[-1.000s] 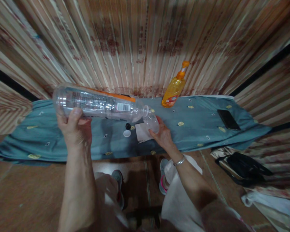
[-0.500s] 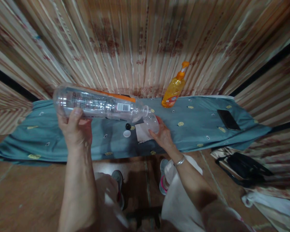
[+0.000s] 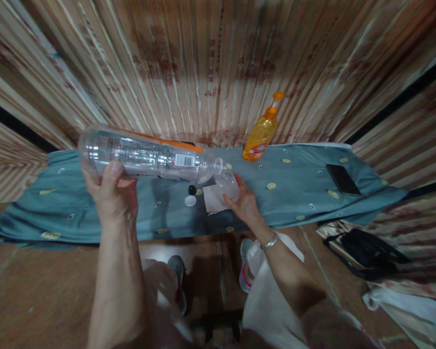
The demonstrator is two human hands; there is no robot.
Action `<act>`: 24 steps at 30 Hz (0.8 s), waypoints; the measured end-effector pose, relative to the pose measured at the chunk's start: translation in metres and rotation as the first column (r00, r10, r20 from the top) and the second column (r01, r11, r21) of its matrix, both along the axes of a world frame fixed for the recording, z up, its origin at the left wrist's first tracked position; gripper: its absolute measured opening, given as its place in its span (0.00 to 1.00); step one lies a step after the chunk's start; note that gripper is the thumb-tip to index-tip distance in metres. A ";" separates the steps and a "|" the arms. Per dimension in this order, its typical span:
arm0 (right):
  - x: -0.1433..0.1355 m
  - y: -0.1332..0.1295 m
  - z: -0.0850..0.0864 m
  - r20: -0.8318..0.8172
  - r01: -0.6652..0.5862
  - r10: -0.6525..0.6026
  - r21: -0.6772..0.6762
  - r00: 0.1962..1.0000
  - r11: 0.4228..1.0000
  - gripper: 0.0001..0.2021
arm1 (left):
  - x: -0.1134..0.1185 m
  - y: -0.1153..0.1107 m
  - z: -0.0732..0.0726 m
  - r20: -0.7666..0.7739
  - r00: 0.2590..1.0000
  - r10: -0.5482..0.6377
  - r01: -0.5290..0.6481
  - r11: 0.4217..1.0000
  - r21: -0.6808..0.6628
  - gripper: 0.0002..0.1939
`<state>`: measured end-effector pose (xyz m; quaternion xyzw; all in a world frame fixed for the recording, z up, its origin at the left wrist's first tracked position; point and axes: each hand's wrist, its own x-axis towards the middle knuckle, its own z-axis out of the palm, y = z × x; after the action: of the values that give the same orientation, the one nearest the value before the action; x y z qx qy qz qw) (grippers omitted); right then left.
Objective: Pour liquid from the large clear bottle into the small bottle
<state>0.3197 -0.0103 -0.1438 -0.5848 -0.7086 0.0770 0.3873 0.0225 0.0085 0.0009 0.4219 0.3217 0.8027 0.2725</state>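
Observation:
My left hand (image 3: 112, 191) is closed around the base end of a large clear plastic bottle (image 3: 152, 157) with an orange-edged label and a barcode. The bottle lies nearly level in the air, its mouth pointing right. A small clear bottle (image 3: 228, 186) is in my right hand (image 3: 245, 199), tilted so its neck meets the large bottle's mouth. Below them on the cloth are a pale folded cloth or tissue (image 3: 214, 199), a small black cap (image 3: 192, 190) and a white round lid (image 3: 190, 200). Whether liquid flows between the bottles I cannot tell.
An orange pump bottle (image 3: 259, 135) stands at the back of the table's teal cloth (image 3: 294, 184). A black phone (image 3: 342, 179) lies at the right. On the floor to the right is a black bag (image 3: 366, 252). A pleated patterned curtain (image 3: 189, 72) hangs behind.
Almost nothing differs. The large bottle and my left hand sit a touch further left, and both bottles stay mouth to mouth.

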 end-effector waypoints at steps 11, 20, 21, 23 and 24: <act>0.000 0.000 -0.001 0.001 0.005 -0.005 0.002 1.000 1.000 0.37 | -0.001 0.002 -0.003 0.029 1.000 -0.001 0.000 1.000 0.017 0.29; 0.000 0.001 -0.001 0.011 -0.002 0.002 0.013 1.000 1.000 0.37 | -0.003 0.004 -0.006 -0.002 1.000 0.017 -0.017 1.000 0.007 0.31; 0.001 0.001 -0.001 0.008 -0.002 0.002 0.012 1.000 1.000 0.37 | -0.003 0.004 -0.006 0.020 1.000 0.020 -0.021 1.000 0.004 0.31; 0.001 0.001 -0.002 0.004 -0.003 0.003 0.005 1.000 1.000 0.38 | -0.002 0.003 -0.005 0.041 0.999 0.023 -0.023 1.000 -0.003 0.31; 0.001 0.001 -0.002 0.002 -0.003 0.003 0.003 1.000 1.000 0.38 | -0.001 0.003 -0.004 0.038 0.999 0.023 -0.022 1.000 -0.006 0.31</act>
<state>0.3205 -0.0094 -0.1453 -0.5832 -0.7100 0.0760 0.3872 0.0214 0.0113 -0.0035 0.4021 0.3234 0.8127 0.2707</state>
